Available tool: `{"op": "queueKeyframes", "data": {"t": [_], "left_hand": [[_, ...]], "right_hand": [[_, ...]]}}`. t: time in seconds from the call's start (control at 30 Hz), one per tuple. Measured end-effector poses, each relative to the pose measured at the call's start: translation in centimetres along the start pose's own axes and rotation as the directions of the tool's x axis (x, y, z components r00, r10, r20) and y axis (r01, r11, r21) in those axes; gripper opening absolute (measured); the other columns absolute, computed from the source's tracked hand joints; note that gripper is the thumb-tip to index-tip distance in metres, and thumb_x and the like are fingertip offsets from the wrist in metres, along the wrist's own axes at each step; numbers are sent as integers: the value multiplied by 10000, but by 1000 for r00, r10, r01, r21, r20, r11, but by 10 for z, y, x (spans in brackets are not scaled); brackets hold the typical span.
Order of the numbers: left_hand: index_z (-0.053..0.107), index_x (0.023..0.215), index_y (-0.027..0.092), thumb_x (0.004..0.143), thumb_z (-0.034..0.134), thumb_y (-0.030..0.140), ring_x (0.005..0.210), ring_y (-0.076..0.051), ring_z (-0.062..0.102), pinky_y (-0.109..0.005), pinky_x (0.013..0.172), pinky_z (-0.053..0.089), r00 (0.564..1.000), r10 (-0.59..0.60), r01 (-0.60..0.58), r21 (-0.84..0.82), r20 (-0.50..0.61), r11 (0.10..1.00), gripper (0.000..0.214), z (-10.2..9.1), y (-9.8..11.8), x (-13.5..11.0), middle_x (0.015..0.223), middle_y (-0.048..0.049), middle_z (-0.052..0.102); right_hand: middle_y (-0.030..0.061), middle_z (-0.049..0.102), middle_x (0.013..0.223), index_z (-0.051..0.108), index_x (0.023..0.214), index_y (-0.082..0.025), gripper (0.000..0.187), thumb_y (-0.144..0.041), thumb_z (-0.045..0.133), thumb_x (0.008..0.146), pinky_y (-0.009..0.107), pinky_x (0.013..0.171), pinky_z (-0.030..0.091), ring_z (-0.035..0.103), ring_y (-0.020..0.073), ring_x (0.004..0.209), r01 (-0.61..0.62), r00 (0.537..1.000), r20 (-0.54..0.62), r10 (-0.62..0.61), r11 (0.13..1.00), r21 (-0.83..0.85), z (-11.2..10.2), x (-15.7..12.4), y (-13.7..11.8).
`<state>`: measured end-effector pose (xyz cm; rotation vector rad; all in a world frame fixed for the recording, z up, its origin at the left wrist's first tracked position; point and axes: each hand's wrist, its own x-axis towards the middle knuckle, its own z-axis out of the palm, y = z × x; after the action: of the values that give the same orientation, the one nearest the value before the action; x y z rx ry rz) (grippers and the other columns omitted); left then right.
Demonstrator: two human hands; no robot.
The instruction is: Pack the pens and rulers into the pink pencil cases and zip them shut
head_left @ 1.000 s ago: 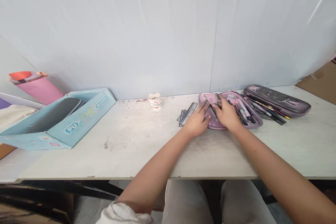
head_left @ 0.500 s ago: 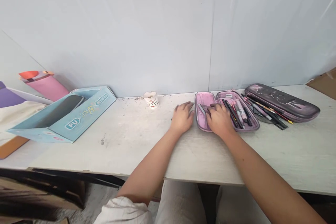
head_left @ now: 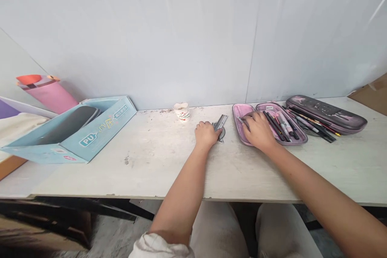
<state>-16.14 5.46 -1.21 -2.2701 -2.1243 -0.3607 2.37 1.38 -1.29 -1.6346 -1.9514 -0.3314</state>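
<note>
At the far left a pink paper roll (head_left: 50,94) with an orange end leans against the wall. Beside it a light blue cardboard box (head_left: 99,131) lies open, with a dark, smooth curved piece inside. The pale table (head_left: 145,161) is scuffed and stained, and a small white paper cup (head_left: 182,111) stands near the wall.

Just right of the cup, the left hand (head_left: 206,134) rests knuckles up, forearm stretched straight out from the body. Its fingers are curled down over the near end of a small stack of rulers (head_left: 220,122), thin, flat and grey, which lie on the table between the cup and the case. Whether the fingers actually grip them cannot be told.

The pink pencil case (head_left: 240,109) lies unzipped just beside the rulers, oblong with rounded ends. The right hand (head_left: 259,131) lies palm down across its left half, fingers loosely extended, tips touching a slim metal piece, nothing clasped. Pens (head_left: 282,124) fill the right half. A dark, glossy oblong case (head_left: 328,112) lies beyond, with brown cardboard (head_left: 371,92) at the edge.
</note>
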Motion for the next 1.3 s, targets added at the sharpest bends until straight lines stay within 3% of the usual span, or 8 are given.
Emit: {"op": "queueKeyframes", "data": {"t": [0.33, 0.5, 0.7, 0.77, 0.93, 1.03, 1.2, 1.3], "left_hand": [[467, 1082, 73, 806, 508, 361, 1002, -308, 583, -353, 782, 434, 996, -61, 70, -127, 70, 990, 401, -8, -19, 6, 1021, -213, 609], [495, 1019, 127, 831, 427, 195, 1012, -265, 574, -369, 830, 426, 989, -93, 41, -389, -115, 920, 212, -5, -18, 10, 1037, -172, 609], [528, 1023, 184, 820, 452, 212, 748, -126, 595, -280, 731, 481, 994, 112, -23, -982, -2, 186, 218, -6, 14, -1, 824, -23, 617], [544, 1059, 178, 807, 460, 201, 688, -115, 582, -282, 705, 490, 969, 240, 27, -994, 51, 102, 267, -7, 25, -10, 779, -16, 603], [580, 1130, 178, 799, 492, 223, 878, -179, 568, -345, 857, 447, 896, 437, -316, -795, -72, 517, 345, -8, 42, -33, 942, -70, 617], [578, 1141, 200, 833, 467, 275, 1028, -225, 504, -388, 933, 397, 821, 545, -537, -548, -169, 641, 336, -6, 49, -41, 1069, -87, 593], [588, 1053, 200, 882, 389, 306, 1040, -212, 496, -361, 940, 385, 794, 584, -592, -434, -171, 678, 283, -4, 51, -40, 1079, -71, 593], [557, 1068, 215, 875, 399, 323, 1074, -211, 490, -352, 948, 368, 862, 481, -504, -364, -159, 783, 272, -9, 42, -30, 1114, -70, 571]], "right_hand": [[129, 569, 1039, 597, 1055, -135, 301, -232, 381, 868, 356, 890, 357, 440, 242, 1072, 176, 964, 191, -185, 983, 59, 13, 28, -72], [134, 589, 1035, 585, 1053, -136, 295, -246, 381, 870, 360, 885, 363, 461, 247, 1065, 123, 976, 171, -136, 989, 88, 21, 29, -77], [123, 599, 1071, 480, 1148, -152, 318, -249, 392, 859, 343, 809, 405, 544, 228, 974, -76, 997, 28, 71, 953, 292, 7, 31, -56], [115, 602, 1073, 486, 1115, -168, 287, -232, 393, 852, 342, 813, 406, 546, 232, 993, -86, 995, -17, 97, 938, 334, -1, 30, -41], [104, 607, 1051, 468, 1096, -163, 272, -225, 415, 837, 333, 814, 416, 569, 225, 964, -146, 982, -54, 180, 911, 386, -9, 18, -2], [117, 621, 986, 450, 1133, -128, 321, -255, 429, 839, 325, 777, 428, 589, 222, 894, -268, 962, 40, 270, 905, 332, -1, 9, 12], [171, 568, 1018, 562, 1042, -110, 307, -301, 423, 847, 350, 801, 410, 559, 249, 915, -229, 967, 129, 218, 971, 72, 7, 2, 15], [165, 554, 988, 605, 982, -119, 284, -288, 424, 843, 375, 831, 396, 512, 268, 958, -140, 987, 76, 139, 990, 10, 6, -1, 14]]}}
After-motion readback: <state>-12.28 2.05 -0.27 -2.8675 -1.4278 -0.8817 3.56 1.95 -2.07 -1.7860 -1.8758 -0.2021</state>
